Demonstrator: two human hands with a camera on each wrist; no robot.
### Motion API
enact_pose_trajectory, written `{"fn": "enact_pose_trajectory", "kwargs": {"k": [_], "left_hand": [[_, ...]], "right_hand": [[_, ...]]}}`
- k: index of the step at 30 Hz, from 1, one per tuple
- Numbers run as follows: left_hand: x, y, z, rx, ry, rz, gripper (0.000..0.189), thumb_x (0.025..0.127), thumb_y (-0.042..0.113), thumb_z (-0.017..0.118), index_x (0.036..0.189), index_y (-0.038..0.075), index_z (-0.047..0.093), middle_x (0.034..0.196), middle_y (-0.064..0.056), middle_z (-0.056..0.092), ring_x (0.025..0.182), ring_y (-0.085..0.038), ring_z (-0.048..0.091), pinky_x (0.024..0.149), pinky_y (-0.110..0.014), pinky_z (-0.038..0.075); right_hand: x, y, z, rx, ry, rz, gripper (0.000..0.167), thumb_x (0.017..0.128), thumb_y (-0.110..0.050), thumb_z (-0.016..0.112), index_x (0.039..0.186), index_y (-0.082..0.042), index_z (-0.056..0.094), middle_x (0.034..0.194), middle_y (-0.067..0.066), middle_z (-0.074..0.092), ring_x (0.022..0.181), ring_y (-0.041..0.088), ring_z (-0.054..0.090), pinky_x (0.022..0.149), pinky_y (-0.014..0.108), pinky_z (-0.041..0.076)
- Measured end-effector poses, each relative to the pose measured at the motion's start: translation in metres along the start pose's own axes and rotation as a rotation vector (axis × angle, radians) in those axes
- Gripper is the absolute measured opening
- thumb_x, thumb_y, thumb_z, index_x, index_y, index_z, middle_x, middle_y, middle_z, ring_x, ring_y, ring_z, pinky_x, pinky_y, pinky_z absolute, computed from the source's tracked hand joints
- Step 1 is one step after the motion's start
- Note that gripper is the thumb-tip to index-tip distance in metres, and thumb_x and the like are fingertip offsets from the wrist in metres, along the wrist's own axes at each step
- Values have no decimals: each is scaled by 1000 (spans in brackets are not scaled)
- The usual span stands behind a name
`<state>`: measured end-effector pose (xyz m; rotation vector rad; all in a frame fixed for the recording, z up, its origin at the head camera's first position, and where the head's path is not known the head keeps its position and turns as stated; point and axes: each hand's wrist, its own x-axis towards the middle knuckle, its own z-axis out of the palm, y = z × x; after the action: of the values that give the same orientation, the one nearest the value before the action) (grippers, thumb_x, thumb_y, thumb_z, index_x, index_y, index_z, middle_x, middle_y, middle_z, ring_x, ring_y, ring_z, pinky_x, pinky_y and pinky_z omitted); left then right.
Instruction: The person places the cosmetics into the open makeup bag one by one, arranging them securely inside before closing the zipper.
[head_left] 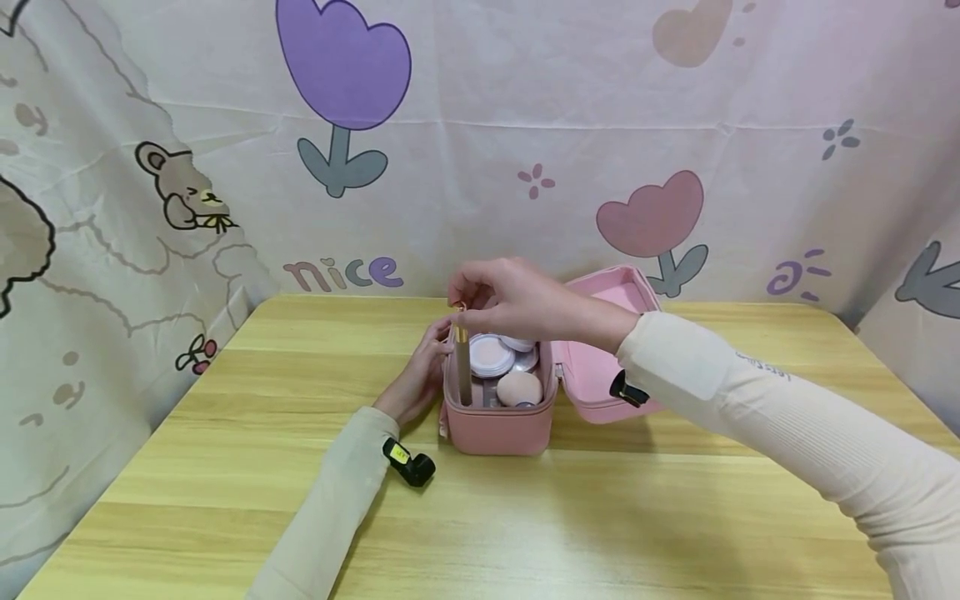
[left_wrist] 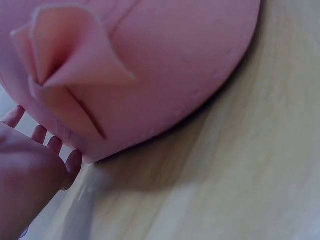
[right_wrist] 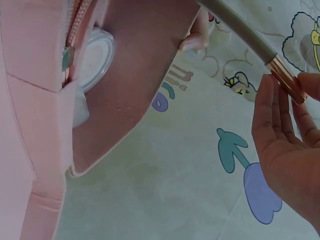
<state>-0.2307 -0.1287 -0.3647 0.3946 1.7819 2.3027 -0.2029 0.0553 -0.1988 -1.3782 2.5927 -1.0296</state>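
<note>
A pink cosmetic case (head_left: 498,433) stands open on the table, holding a round white compact (head_left: 491,356) and a pale round sponge (head_left: 519,388). Above its left side, my right hand (head_left: 510,292) pinches the gold upper end of a slim taupe stick (head_left: 464,375). The stick hangs upright, its lower part overlapping the case opening in the head view. In the right wrist view, thumb and fingertips close round the gold end (right_wrist: 287,80). My left hand (head_left: 420,375) rests against the case's left outer side, its fingers (left_wrist: 54,145) extended along the pink wall.
The case's lid (head_left: 600,358) is folded out to the right, under my right forearm. A pink tab (left_wrist: 75,65) sticks out from the case's side. Behind the wooden table (head_left: 225,467) hangs a printed cloth (head_left: 480,183).
</note>
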Motion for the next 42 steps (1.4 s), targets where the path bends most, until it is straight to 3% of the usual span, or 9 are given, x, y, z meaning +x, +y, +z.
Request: {"fn": "enact_pose_trajectory", "kwargs": {"k": [7,15,22,26,35,42], "left_hand": [[0,-2,0,3,-7,22,69,84,17,38,148,7,17,151,-12,14,136,-28,18,112,-45,13],[0,-2,-1,18,-36,11,65,84,20,39,146,11,19,150,-10,16,136,-29,19,112,-48,12],[0,-3,-6,13,-53,4,76,85,19,38,154,18,5,157,-7,8,142,-23,9,114,-47,2],[0,-4,-6,44,-52,-6,75,87,21,38,155,23,5,157,-3,6,141,-23,10,114,-49,3],[1,-3,-5,41,-26,-2,67,85,19,38,149,13,17,149,-10,19,134,-27,22,112,-47,12],[2,-5,-4,18,-33,21,69,82,17,36,148,9,16,148,-12,21,132,-26,26,111,-43,15]], "right_hand": [[1,1,3,5,-30,17,8,88,-9,66,95,-5,66,86,1,67,80,12,63,76,26,51],[5,0,6,-22,-77,16,6,87,-9,67,92,-6,67,84,-1,68,80,10,63,76,24,51],[13,-2,11,-32,-120,12,6,87,-11,68,90,-6,67,83,-2,69,78,9,64,75,23,51],[14,-1,13,-59,-133,46,7,86,-13,70,89,-7,68,83,-3,69,79,8,64,74,23,51],[15,8,22,-141,-180,140,9,84,-17,73,89,-11,70,83,-7,69,79,6,64,70,22,50],[16,14,29,-155,-204,89,3,82,-11,72,83,-9,70,83,-3,66,82,11,58,71,21,48]]}}
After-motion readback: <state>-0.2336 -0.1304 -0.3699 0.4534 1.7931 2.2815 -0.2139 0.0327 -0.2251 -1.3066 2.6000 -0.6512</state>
